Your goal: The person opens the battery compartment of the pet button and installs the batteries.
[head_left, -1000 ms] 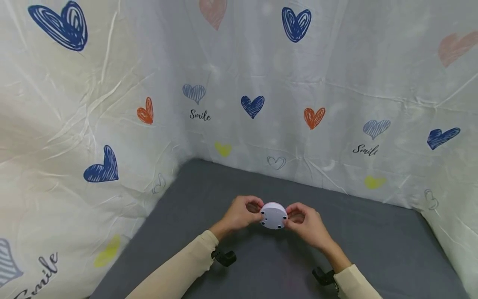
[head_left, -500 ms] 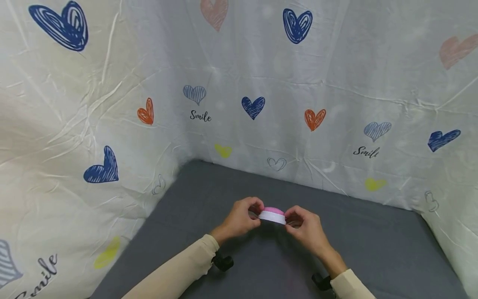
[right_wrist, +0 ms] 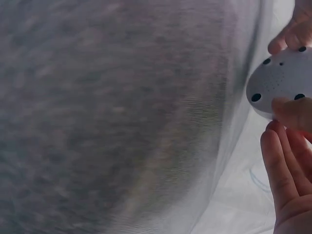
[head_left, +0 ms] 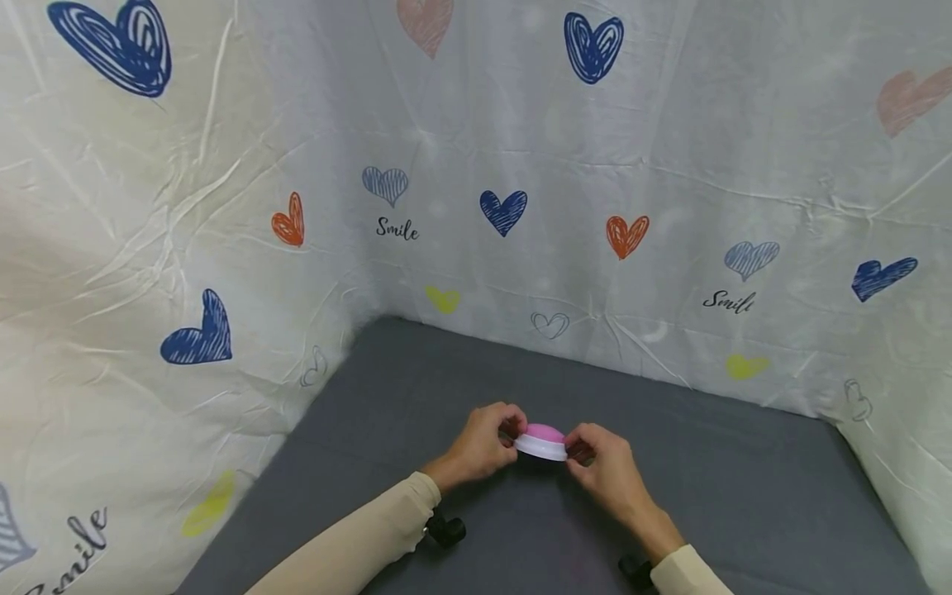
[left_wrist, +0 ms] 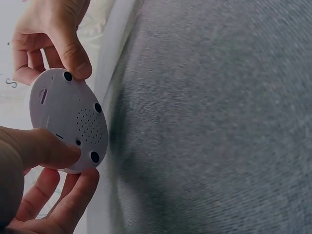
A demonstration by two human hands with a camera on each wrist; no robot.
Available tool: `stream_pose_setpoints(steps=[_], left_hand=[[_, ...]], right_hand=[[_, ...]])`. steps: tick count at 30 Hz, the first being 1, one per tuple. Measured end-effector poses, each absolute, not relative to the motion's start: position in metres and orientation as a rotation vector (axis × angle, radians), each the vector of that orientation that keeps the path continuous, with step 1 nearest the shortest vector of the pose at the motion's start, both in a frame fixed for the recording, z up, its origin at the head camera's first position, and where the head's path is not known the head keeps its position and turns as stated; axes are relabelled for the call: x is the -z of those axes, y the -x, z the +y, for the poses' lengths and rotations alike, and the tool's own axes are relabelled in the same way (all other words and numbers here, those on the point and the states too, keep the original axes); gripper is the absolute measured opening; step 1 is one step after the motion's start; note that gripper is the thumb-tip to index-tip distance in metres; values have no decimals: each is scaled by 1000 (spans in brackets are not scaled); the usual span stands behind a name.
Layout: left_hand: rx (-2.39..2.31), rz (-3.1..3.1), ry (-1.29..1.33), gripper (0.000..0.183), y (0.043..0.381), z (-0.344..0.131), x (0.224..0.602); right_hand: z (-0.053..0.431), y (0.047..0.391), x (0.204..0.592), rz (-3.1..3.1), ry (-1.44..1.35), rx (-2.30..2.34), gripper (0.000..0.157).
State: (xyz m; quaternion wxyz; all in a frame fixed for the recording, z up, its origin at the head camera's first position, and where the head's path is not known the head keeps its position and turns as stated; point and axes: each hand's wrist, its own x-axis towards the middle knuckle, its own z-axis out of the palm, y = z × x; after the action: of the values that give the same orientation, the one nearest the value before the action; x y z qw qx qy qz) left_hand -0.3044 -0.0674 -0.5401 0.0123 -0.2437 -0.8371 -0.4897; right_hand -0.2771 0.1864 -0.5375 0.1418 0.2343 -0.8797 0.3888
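Between both hands, above the grey cloth, I see a round white button device (head_left: 541,448) with a pink domed top. My left hand (head_left: 482,444) pinches its left edge, thumb below and fingers above. The opposite edge is pinched by my right hand (head_left: 610,469) in the same way. In the left wrist view the white underside (left_wrist: 58,109) shows dark round feet, a patch of small holes and a slot. Part of that underside (right_wrist: 273,80) also appears at the right of the right wrist view, with the thumb lying on it. The pink top is hidden from both wrist cameras.
A dark grey cloth (head_left: 446,372) covers the flat surface under the hands. Behind it and at the sides hangs a pale curtain (head_left: 558,149) printed with hearts and "Smile". A black wrist camera (head_left: 446,530) sits below the left wrist.
One second ago the white underside faced the head camera. The button device has since tipped over, so its pink top shows, and both hands have lowered slightly with it.
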Motion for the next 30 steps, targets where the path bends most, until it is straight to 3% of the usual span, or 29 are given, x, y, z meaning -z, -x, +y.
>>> stream_pose_setpoints(steps=[22,30], left_hand=[[1469,-2681,912,36,302,-74,541],[1279,-2587,1086,37,306,-80,562]], right_hand=[[190,271,542,-2636,-729,-1106,41],[190,269,543,-2728,-707,-1174,37]])
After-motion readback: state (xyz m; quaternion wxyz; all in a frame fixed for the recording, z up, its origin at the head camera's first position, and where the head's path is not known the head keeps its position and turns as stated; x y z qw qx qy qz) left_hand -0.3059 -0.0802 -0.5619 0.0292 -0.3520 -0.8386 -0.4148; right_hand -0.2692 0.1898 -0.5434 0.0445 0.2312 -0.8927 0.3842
